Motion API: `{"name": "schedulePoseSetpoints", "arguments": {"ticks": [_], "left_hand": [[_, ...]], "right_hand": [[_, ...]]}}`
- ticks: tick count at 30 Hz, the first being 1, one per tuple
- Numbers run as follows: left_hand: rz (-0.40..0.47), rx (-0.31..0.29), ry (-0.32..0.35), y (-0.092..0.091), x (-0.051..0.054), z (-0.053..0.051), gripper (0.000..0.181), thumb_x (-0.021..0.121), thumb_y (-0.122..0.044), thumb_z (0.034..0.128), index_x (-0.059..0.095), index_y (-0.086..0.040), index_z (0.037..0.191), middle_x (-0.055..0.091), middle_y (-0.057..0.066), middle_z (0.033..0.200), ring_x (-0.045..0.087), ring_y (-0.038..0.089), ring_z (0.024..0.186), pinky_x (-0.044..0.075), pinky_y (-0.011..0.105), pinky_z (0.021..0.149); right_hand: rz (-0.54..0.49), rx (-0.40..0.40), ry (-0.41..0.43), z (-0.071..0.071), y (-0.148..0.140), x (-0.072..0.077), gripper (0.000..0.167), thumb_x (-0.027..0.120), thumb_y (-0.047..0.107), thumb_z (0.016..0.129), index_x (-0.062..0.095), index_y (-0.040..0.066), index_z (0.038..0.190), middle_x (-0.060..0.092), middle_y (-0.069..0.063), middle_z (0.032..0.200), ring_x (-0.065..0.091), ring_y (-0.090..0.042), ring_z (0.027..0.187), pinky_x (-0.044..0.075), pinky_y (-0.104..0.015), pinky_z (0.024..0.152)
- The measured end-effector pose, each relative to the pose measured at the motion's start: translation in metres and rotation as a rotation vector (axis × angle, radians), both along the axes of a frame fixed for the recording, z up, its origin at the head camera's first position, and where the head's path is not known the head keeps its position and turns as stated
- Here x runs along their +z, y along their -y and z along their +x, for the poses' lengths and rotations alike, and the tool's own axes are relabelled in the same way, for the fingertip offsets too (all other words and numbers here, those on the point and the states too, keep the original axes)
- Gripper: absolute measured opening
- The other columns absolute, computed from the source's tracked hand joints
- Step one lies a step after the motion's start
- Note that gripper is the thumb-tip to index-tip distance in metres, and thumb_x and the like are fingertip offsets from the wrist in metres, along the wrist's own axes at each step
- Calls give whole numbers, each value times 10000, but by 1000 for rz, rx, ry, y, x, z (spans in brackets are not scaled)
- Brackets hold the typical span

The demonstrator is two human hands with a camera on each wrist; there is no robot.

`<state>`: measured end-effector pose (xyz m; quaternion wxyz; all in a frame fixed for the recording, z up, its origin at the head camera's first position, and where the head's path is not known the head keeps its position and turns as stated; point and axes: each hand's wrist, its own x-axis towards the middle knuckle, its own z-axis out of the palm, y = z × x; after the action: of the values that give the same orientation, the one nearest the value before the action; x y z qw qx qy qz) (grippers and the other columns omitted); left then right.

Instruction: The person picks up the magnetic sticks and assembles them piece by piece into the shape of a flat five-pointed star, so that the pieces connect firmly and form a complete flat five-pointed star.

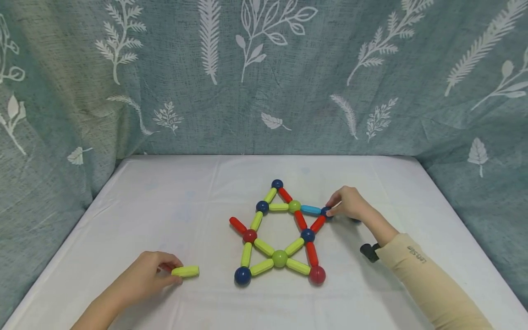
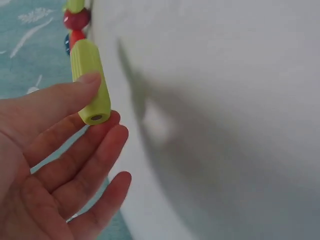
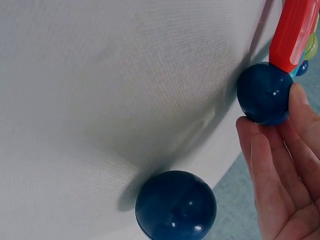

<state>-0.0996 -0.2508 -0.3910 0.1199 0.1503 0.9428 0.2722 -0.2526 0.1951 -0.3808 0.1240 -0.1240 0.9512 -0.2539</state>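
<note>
My left hand (image 1: 150, 277) pinches a yellow-green magnetic stick (image 1: 185, 271) between thumb and fingers, left of the built shape. In the left wrist view the stick's end (image 2: 97, 118) shows a dark round insert. A reddish patch shows among these fingers in the head view; I cannot tell what it is. At the shape's right corner my right hand (image 1: 349, 203) holds a blue ball (image 3: 265, 94) with its fingertips. That ball touches a red stick (image 1: 318, 224) and a light-blue stick (image 1: 310, 210). The flat shape joins more sticks with a green ball (image 1: 280, 258) and several others.
A loose blue ball (image 3: 176, 206) lies near my right hand, mostly hidden by it in the head view. One red stick (image 1: 238, 225) juts out from the red ball (image 1: 250, 236) at the shape's left. Behind the white table (image 1: 173, 192) hangs a leaf-patterned curtain (image 1: 231, 114).
</note>
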Motion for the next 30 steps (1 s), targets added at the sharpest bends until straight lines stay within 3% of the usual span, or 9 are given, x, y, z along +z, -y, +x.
{"name": "schedulePoseSetpoints", "arguments": {"ticks": [8, 12, 16, 22, 30], "left_hand": [[49, 1, -126, -27, 22, -55, 129, 739, -156, 762, 702, -102, 873, 646, -43, 826, 567, 109, 742, 485, 337, 667], [96, 0, -151, -50, 22, -83, 170, 709, -165, 799, 702, -60, 934, 654, 14, 879, 570, 154, 789, 500, 355, 714], [120, 15, -141, -73, 18, -105, 197, 689, -155, 819, 694, -31, 972, 654, 49, 891, 578, 192, 821, 492, 355, 727], [59, 81, -92, -97, 6, -126, 205, 687, -156, 821, 697, -27, 980, 653, 57, 889, 567, 186, 815, 481, 334, 730], [36, 131, -72, -105, -5, -136, 200, 682, -118, 823, 696, -17, 994, 653, 92, 934, 567, 202, 837, 484, 342, 757]], "right_hand": [[11, -6, 6, 0, 0, 1, 154, 747, 81, 747, 709, 2, 873, 680, -118, 871, 594, -272, 870, 482, -402, 777], [15, -18, 14, 0, 1, 1, 153, 749, 85, 747, 709, 7, 872, 680, -112, 870, 593, -265, 869, 481, -399, 781], [12, -31, 25, -1, 2, 0, 158, 749, 87, 747, 710, 9, 879, 678, -111, 875, 590, -262, 872, 482, -398, 783], [16, -21, 18, -1, 0, 1, 161, 752, 83, 742, 710, 7, 878, 682, -109, 871, 594, -266, 871, 481, -395, 768], [3, -16, 19, 1, 1, 3, 150, 751, 77, 742, 707, 7, 867, 681, -105, 864, 596, -253, 854, 483, -381, 757]]}}
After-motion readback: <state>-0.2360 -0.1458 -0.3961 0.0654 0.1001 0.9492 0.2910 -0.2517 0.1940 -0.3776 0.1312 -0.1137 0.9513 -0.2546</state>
